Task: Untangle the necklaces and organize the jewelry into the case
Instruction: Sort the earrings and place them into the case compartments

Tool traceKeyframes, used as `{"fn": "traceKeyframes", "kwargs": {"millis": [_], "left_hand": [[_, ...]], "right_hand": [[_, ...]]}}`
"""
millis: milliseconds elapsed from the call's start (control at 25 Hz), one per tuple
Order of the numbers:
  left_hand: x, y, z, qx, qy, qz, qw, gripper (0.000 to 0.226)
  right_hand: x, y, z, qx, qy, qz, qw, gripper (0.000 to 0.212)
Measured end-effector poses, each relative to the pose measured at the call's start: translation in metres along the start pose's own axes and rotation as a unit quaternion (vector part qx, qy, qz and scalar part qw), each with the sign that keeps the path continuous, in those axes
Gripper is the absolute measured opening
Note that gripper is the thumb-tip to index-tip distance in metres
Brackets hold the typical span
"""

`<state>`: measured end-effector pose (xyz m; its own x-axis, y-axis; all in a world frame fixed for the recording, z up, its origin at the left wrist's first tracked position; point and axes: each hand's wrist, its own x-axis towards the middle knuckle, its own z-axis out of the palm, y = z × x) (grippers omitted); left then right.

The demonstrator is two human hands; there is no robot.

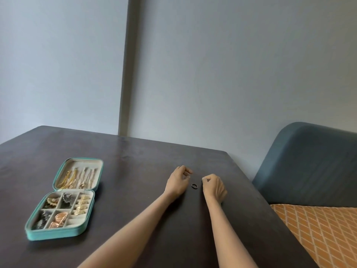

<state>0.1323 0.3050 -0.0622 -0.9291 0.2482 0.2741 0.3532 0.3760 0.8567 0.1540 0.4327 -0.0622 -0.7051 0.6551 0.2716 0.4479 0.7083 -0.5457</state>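
Observation:
A teal jewelry case [58, 234] lies open on the left of the dark table [135, 171]. Gold chains hang in its lid [81, 176], and its tray compartments hold gold, rose and dark pieces. A small dark ring [194, 186] lies on the table to the right of centre. My left hand [178, 181] rests just left of the ring, fingers curled with thumb and forefinger close together. My right hand [214, 185] rests just right of it, fingers curled under. I see nothing held in either hand; any thin chain is too fine to make out.
The table's right edge runs diagonally close to my right forearm. Beyond it stands a blue-grey upholstered headboard or seat back [309, 165] with an orange diamond-patterned cover [324, 233] below. A pale wall rises behind the table.

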Motion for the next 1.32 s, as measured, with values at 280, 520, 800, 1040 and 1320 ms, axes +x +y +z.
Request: {"fn": "traceKeyframes", "kwargs": {"millis": [280,520,800,1040,1320], "left_hand": [[-0.005,-0.006,-0.008,-0.096,-0.007,0.008,0.995,0.027],[-0.033,0.004,-0.029,-0.203,-0.017,-0.012,0.979,0.015],[-0.046,0.020,-0.106,-0.150,-0.002,-0.029,0.988,0.023],[-0.073,0.024,-0.189,-0.079,-0.096,0.003,0.992,0.011],[-0.112,-0.014,-0.263,-0.030,-0.162,-0.028,0.986,0.008]], "right_hand": [[-0.019,-0.006,-0.017,0.401,-0.169,-0.053,0.899,0.014],[-0.042,-0.020,-0.035,0.454,-0.228,-0.051,0.860,0.018],[-0.086,-0.064,-0.050,0.468,-0.177,-0.128,0.856,0.011],[-0.117,-0.101,-0.057,0.447,-0.228,-0.167,0.849,0.018],[-0.185,-0.140,-0.030,0.453,-0.306,-0.196,0.814,0.011]]}}
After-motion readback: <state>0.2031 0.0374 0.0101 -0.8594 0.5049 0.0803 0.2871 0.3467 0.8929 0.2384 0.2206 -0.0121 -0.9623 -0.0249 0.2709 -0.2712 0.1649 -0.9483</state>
